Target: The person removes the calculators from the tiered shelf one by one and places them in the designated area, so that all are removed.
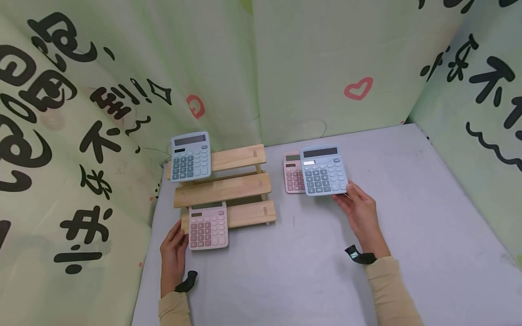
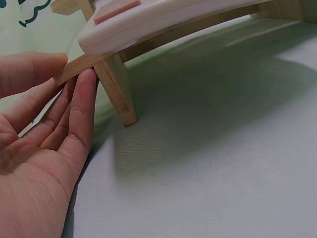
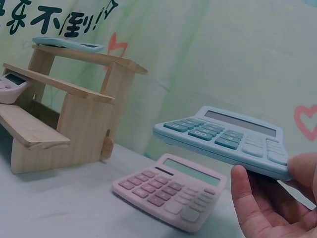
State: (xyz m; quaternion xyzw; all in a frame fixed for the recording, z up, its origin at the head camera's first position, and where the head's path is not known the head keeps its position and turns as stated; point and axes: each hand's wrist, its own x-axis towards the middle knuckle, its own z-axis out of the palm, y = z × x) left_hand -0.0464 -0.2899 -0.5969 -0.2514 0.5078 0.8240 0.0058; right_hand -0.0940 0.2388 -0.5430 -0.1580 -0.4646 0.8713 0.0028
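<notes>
My right hand [image 1: 363, 217] grips a blue calculator [image 1: 324, 172] by its lower right corner, thumb on top and fingers underneath. In the right wrist view it is raised above the table, over a pink calculator [image 3: 166, 191] that lies there. My left hand [image 1: 173, 256] pinches the left end of the lowest board of a wooden three-step rack [image 1: 222, 191], thumb above and fingers below. A second pink calculator [image 1: 209, 228] leans on that lowest step, its front edge overhanging. Another blue calculator [image 1: 190, 156] rests on the left of the top step.
The rack stands at the left of the white-covered table [image 1: 285, 267]. A pale green curtain [image 1: 302, 68] with black writing and red hearts hangs behind and along both sides. Black straps [image 1: 360, 256] circle both wrists.
</notes>
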